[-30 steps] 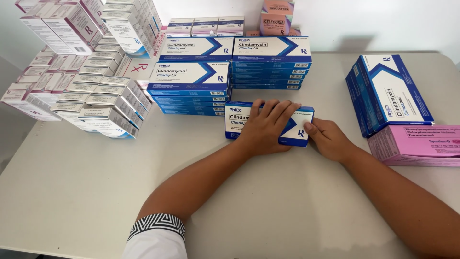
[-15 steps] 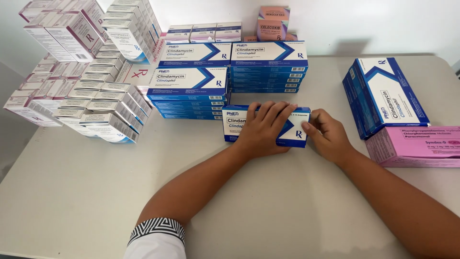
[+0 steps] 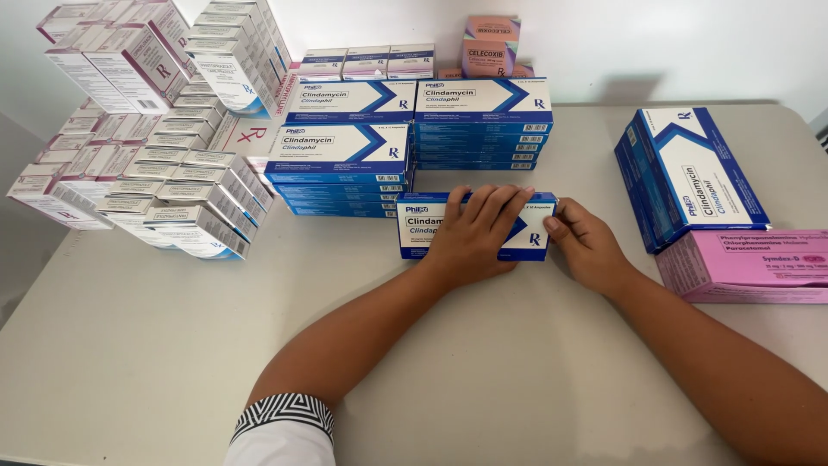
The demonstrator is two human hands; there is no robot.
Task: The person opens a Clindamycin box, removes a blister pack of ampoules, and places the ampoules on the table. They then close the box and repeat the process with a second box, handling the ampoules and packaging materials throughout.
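Note:
A small stack of blue and white medicine boxes (image 3: 419, 231) lies on the white table (image 3: 155, 362), just in front of taller stacks of the same boxes (image 3: 345, 164). My left hand (image 3: 474, 235) rests flat on top of the small stack, fingers spread over its lid. My right hand (image 3: 586, 246) presses against the stack's right end, thumb and fingertips touching the top box's edge. Both forearms reach in from the bottom of the view.
Many grey and white boxes (image 3: 164, 185) are piled at the left. A second blue stack (image 3: 483, 121) stands behind, with small boxes and an orange-pink box (image 3: 490, 47) at the wall. At the right lie more blue boxes (image 3: 690, 173) and a pink box (image 3: 750, 267).
The view has shifted slightly. My hands stay on the small stack, and the right hand has closed in against its right end.

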